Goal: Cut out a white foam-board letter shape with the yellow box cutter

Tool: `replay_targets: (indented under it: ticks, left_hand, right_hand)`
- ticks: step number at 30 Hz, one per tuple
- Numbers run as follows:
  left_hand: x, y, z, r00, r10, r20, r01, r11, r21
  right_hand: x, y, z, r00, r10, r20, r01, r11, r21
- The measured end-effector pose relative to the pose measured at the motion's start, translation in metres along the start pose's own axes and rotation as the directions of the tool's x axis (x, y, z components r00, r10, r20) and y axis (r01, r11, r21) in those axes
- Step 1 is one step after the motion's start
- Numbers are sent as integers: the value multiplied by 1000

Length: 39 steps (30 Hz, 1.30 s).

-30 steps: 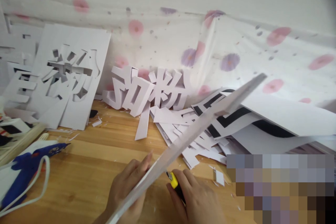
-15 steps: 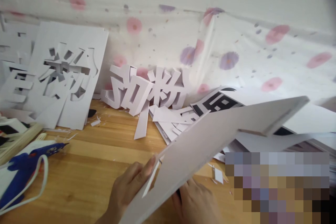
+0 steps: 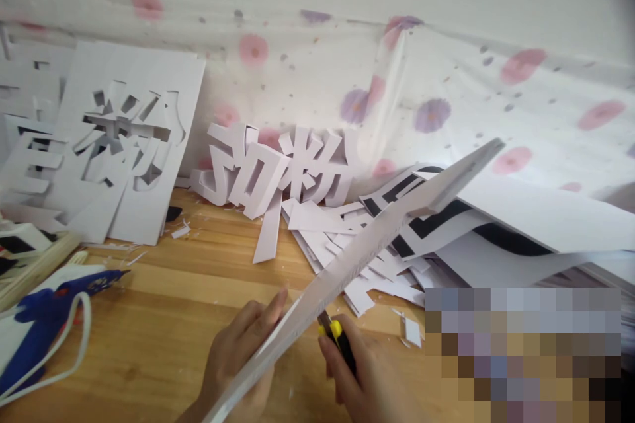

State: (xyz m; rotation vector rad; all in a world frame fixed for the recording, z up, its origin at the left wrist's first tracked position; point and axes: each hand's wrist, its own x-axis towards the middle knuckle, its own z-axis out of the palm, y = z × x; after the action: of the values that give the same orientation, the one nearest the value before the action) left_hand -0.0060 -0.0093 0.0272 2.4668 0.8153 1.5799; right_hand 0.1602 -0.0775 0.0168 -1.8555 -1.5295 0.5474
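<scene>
My left hand (image 3: 243, 337) grips a white foam board (image 3: 342, 271) near its lower end. The board is turned nearly edge-on and slants from the bottom centre up to the right, with a notch in its upper part. My right hand (image 3: 360, 363) is closed around a yellow and black utility knife (image 3: 342, 340). The knife's blade end is close against the board's right side; whether it touches cannot be made out. Part of the left fingers is hidden behind the board.
A blue glue gun (image 3: 40, 324) with a white cord lies at left. White cut-out letters (image 3: 317, 165) stand at the back, beside a leaning board with character-shaped holes (image 3: 139, 66). Cut scraps (image 3: 357, 291) and printed black-and-white sheets (image 3: 510, 238) pile up at right on the wooden table (image 3: 163, 337).
The board has turned from showing its broad face to nearly edge-on, its far end swinging left and up. My right hand and the knife have come into clearer view.
</scene>
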Motion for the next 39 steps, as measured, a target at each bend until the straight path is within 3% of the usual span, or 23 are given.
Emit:
replay_targets:
  ticks: [4, 9, 15, 19, 23, 26, 34, 39]
  left_hand:
    - [-1, -4, 1, 1000, 15, 27, -11, 993, -122]
    - [-4, -1, 2, 983, -123, 133, 147, 971, -189]
    - [-5, -7, 3, 997, 19, 73, -7, 986, -169]
    - [-3, -2, -1, 995, -88, 57, 93, 992, -91]
    - [-3, 2, -2, 993, -110, 43, 114, 989, -99]
    - [-5, -1, 0, 991, -116, 61, 123, 984, -126]
    - [-2, 0, 0, 996, -92, 16, 94, 992, -89]
    - [-4, -5, 2, 985, -166, 41, 170, 971, -170]
  right_hand:
    - [2, -7, -10, 987, 10, 160, -27, 994, 102]
    - [4, -17, -23, 975, -1, 221, 1, 1000, 2]
    - [3, -18, -29, 976, -69, 206, 93, 990, -109]
    - [2, -15, -27, 974, -144, 177, 173, 971, -163]
    - [3, -12, -24, 986, -159, 57, 168, 959, -229]
    - [4, -10, -20, 986, -161, 39, 166, 955, -246]
    - [2, -3, -5, 996, -81, 29, 82, 995, -53]
    - [3, -3, -6, 997, -68, 34, 67, 997, 33]
